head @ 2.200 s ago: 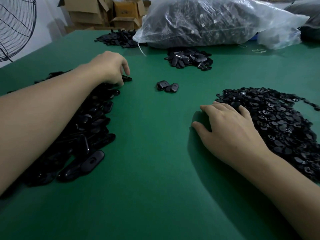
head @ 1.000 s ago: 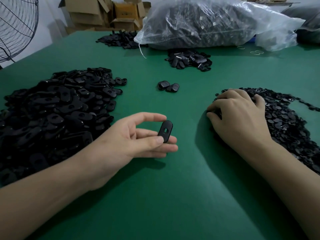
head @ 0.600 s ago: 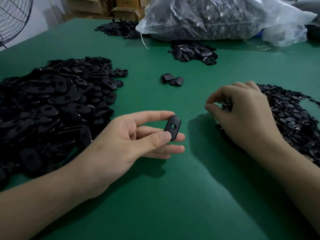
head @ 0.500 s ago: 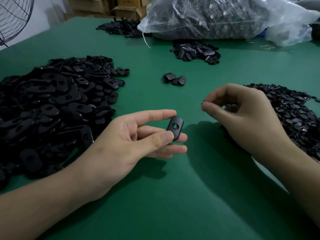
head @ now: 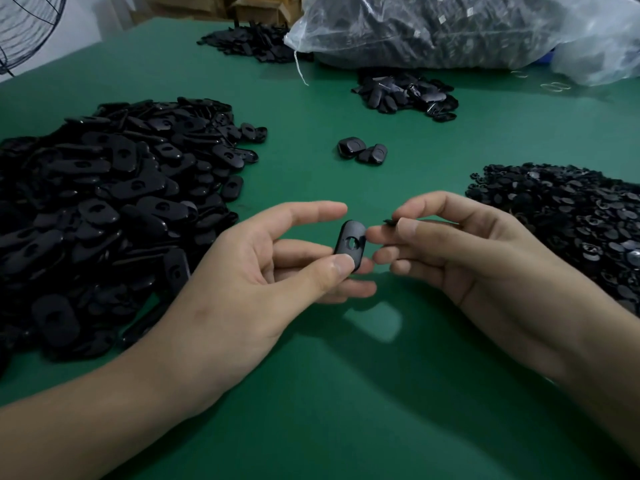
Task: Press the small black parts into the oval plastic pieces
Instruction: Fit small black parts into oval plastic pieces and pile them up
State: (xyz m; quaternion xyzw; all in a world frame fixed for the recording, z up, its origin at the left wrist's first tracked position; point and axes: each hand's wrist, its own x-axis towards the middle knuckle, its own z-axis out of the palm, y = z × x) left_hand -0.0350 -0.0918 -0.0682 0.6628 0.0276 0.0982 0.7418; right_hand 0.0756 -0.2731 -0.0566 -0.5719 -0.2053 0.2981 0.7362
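Green tabletop, big heap of black ovals waiting — left hand pinches one black oval plastic piece, right hand pinches a small black part — unpressed yet.

Only a dark sliver of the small black part shows between the right hand's fingers, its shape unreadable. The left hand's thumb covers the oval piece's lower end. The fan and the clear bag are cut off at the view's edges; the bag's dark contents are blurred.
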